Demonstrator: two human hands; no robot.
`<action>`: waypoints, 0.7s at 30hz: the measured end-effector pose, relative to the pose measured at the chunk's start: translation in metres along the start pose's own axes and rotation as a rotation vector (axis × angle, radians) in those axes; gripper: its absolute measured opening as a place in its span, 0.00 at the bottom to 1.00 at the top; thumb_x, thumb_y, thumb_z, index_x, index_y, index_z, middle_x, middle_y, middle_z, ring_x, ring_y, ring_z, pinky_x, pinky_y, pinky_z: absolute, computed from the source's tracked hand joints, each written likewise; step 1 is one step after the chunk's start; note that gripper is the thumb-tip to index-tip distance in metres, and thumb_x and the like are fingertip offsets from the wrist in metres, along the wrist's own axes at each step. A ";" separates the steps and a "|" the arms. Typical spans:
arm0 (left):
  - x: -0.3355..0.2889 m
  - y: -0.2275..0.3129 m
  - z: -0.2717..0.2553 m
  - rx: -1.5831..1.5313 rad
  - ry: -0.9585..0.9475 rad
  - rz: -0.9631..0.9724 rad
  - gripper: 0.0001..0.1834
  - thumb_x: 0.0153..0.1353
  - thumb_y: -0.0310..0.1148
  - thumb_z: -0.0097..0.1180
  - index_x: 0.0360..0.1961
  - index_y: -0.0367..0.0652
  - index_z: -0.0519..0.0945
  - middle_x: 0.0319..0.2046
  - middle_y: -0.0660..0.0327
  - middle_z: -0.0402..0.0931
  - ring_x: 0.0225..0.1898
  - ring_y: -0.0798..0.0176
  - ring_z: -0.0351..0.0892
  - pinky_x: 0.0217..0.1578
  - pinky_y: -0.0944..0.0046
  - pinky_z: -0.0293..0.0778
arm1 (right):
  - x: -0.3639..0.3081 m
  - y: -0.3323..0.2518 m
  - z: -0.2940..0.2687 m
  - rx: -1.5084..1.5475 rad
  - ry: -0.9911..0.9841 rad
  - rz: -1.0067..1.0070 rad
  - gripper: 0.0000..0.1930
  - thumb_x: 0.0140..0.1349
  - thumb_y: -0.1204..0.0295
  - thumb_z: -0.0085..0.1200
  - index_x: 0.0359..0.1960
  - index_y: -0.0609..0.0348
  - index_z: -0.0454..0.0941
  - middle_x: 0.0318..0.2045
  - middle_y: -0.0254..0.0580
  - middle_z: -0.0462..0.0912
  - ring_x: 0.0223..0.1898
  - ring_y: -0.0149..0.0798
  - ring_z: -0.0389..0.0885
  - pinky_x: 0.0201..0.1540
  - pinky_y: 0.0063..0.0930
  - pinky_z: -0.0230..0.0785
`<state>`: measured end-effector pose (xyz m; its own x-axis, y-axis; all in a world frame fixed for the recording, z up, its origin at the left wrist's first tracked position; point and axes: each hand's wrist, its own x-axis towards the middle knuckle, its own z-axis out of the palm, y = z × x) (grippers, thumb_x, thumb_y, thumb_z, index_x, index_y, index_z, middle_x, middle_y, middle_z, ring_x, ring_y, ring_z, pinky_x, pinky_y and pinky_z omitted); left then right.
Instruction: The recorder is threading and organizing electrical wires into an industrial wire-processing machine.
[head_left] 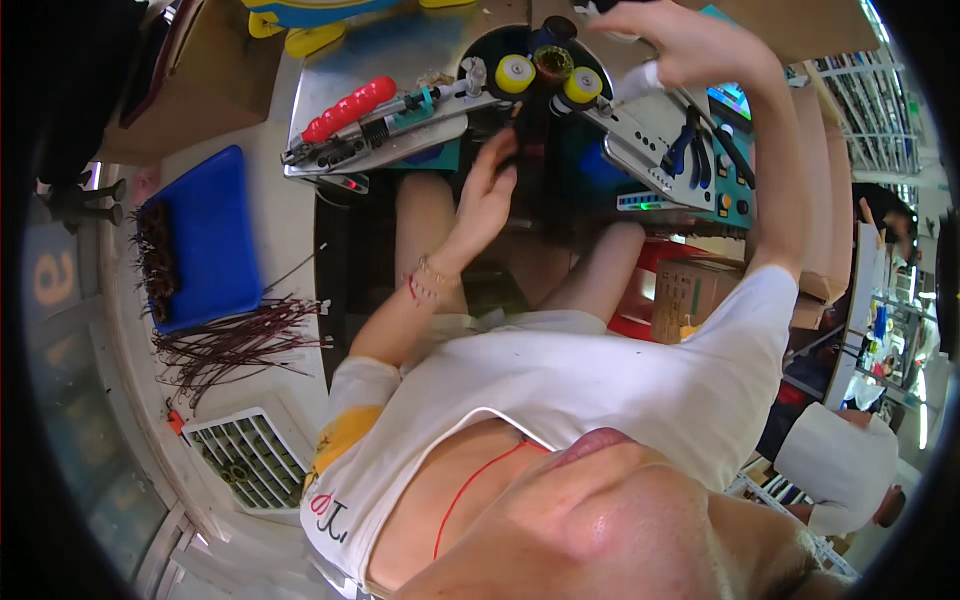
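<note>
"How should the step be done?"
"In my judgement, steady the left hand [488, 195] near the left yellow roller [515, 74], fingertips outside the gap toward the right yellow roller [582, 85]. Keep the raised right hand [700, 45] clear of both."
"State of the hands?"
"Left: fingers loosely bent, close together. Right: fingers reaching leftward. I cannot tell whether either holds anything."
"Where are the rollers?"
"At the middle of the metal worktop's [345, 60] near edge, just beyond the left fingertips and left of the right hand. The red handle [350, 108] lies toward the near left corner."
</note>
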<state>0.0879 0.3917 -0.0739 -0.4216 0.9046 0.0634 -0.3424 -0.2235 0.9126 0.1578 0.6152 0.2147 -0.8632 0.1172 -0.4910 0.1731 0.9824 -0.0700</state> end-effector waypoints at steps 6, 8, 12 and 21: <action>0.068 -0.063 -0.004 0.748 0.017 0.502 0.31 0.58 0.27 0.58 0.64 0.38 0.68 0.54 0.45 0.73 0.58 0.43 0.70 0.60 0.52 0.65 | 0.017 -0.093 0.132 -0.352 0.752 -0.378 0.24 0.51 0.75 0.57 0.54 0.53 0.78 0.52 0.38 0.81 0.41 0.38 0.81 0.41 0.31 0.76; 0.071 -0.033 0.012 0.316 0.033 0.383 0.26 0.56 0.29 0.60 0.57 0.37 0.73 0.49 0.45 0.75 0.52 0.41 0.74 0.55 0.50 0.69 | 0.027 -0.099 0.150 -0.419 0.765 -0.356 0.20 0.50 0.73 0.58 0.49 0.54 0.79 0.43 0.35 0.80 0.38 0.35 0.79 0.35 0.31 0.75; 0.027 0.022 0.031 0.735 0.128 0.366 0.20 0.54 0.25 0.56 0.50 0.36 0.74 0.42 0.46 0.77 0.45 0.42 0.75 0.49 0.50 0.71 | 0.028 -0.071 0.111 -0.103 1.103 -0.269 0.14 0.53 0.73 0.56 0.43 0.49 0.79 0.36 0.36 0.79 0.41 0.43 0.81 0.38 0.34 0.77; 0.011 0.139 0.049 -0.307 -0.061 -0.402 0.20 0.64 0.25 0.50 0.57 0.29 0.73 0.47 0.56 0.79 0.48 0.65 0.78 0.57 0.64 0.72 | 0.057 0.033 0.066 0.441 0.596 -0.093 0.20 0.68 0.56 0.54 0.56 0.52 0.82 0.66 0.53 0.67 0.71 0.53 0.57 0.73 0.45 0.47</action>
<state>0.0768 0.3886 0.0735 -0.1588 0.9586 -0.2363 -0.7024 0.0585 0.7094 0.1458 0.6444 0.1269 -0.9725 0.2189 0.0795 0.1528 0.8573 -0.4916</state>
